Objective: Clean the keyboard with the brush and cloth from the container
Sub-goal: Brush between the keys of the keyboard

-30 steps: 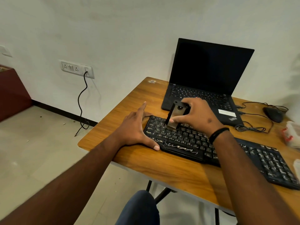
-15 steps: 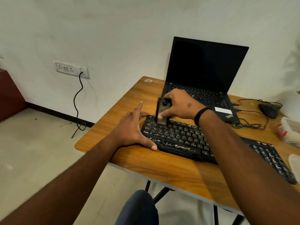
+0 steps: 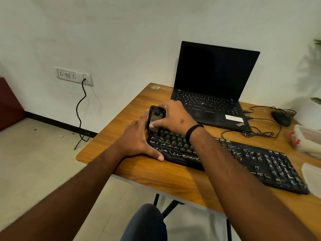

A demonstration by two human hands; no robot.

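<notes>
A black keyboard (image 3: 251, 160) with white scribbles on its keys lies across the wooden table (image 3: 156, 178). My right hand (image 3: 173, 117) grips a flat black-and-grey brush (image 3: 155, 119) held upright, its lower end touching the keyboard's far left corner. My left hand (image 3: 137, 140) lies flat with fingers spread against the keyboard's left end, thumb along the front edge. A clear plastic container (image 3: 307, 140) with a red clip stands at the right edge. I see no cloth.
An open black laptop (image 3: 212, 94) with a dark screen stands behind the keyboard. A black mouse (image 3: 282, 118) and coiled cables (image 3: 255, 133) lie to its right. A clear lid (image 3: 312, 178) rests at the right edge. A wall socket (image 3: 73, 75) holds a dangling cable.
My right hand has swept the brush leftward across the keyboard's top rows to its far left corner. My left hand has stayed at the keyboard's left end.
</notes>
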